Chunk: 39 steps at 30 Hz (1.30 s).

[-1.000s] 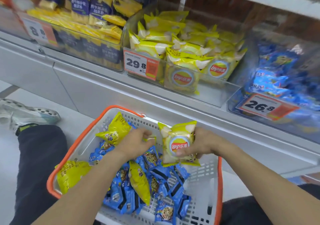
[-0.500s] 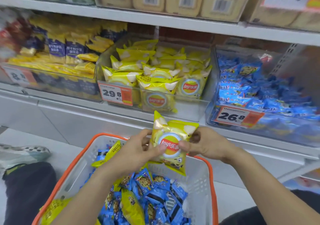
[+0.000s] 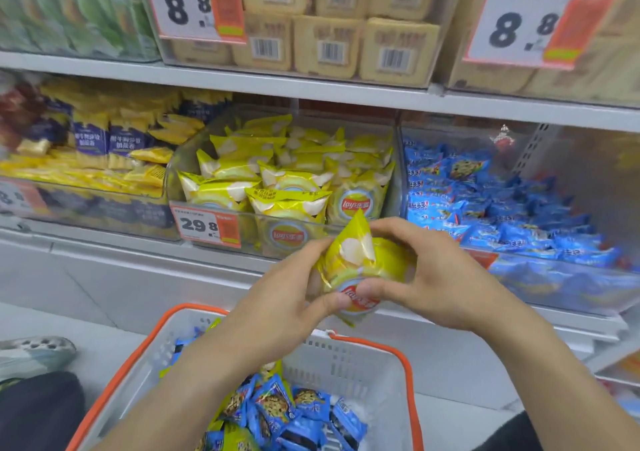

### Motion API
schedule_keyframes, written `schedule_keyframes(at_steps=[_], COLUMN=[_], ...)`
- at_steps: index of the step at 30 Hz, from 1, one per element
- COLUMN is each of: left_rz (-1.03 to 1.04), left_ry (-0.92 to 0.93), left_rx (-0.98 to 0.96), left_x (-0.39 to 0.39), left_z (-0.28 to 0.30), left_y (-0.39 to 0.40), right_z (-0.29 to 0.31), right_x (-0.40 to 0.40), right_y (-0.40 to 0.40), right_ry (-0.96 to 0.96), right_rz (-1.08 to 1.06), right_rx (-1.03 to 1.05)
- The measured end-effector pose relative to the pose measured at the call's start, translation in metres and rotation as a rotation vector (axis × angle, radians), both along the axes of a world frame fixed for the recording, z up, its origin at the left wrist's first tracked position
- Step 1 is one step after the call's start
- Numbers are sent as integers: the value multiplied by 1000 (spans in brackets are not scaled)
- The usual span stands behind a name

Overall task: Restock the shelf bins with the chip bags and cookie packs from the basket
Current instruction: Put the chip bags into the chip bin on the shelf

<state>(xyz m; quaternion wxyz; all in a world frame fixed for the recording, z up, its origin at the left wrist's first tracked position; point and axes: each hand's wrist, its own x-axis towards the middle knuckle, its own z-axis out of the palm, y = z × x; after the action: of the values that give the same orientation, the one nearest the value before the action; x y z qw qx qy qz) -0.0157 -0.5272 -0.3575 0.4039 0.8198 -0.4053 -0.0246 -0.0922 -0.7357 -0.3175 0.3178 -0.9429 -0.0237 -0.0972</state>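
At the far left of the middle shelf (image 3: 311,86) sits a clear bin of purple-and-yellow packs (image 3: 104,145), its price tag blurred at the shelf's front edge. Next along is the chip bin (image 3: 349,232), full of yellow bags, with a 29.8 price tag (image 3: 207,225) on its front left corner. Below it, on the floor, the white basket (image 3: 346,360) with its orange rim holds blue cookie packs (image 3: 294,409) and a few yellow bags.

My left hand (image 3: 277,298) comes up over the basket, thumb and fingers curled round the left side of a yellow chip bag (image 3: 360,260). I hold the bag in the air just in front of the chip bin's front wall, above the basket's far rim. My right hand (image 3: 436,277) grips its right side, thumb pressed on the red logo, fingers wrapped over the top.

Further right, the neighbouring bin (image 3: 571,294) is heaped with blue cookie packs. On the shelf above stand tan boxes with barcodes (image 3: 329,34) and two 8.8 tags.
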Motion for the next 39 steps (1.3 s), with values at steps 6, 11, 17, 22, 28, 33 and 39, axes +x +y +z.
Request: schedule_keyframes(at_steps=[6,11,17,22,28,33,39], left_rz=[383,314,149,57,66,109,116], left_ry=[-170,-355,-393,-402,-409,-315,-256], left_rx=[-420,-113,365,375,307,258,243], left_x=[33,98,136,145,144,144,142], left_z=[22,32,15,14,8,5,8], left_y=[-8,-31,-42,-35,-32,-33,-34], right_z=[44,58,68,68,56,56,32], right_x=[5,37,72,93,121,137,142], right_y=[-5,-3,6,17,20,17,16], right_ry=[-444,-362,-86,34,112,181,171], right_rz=[-200,-337,-399,-375,-352,-333,-291], right_rx=[113,-158,-526,-676,-686,-697,-705])
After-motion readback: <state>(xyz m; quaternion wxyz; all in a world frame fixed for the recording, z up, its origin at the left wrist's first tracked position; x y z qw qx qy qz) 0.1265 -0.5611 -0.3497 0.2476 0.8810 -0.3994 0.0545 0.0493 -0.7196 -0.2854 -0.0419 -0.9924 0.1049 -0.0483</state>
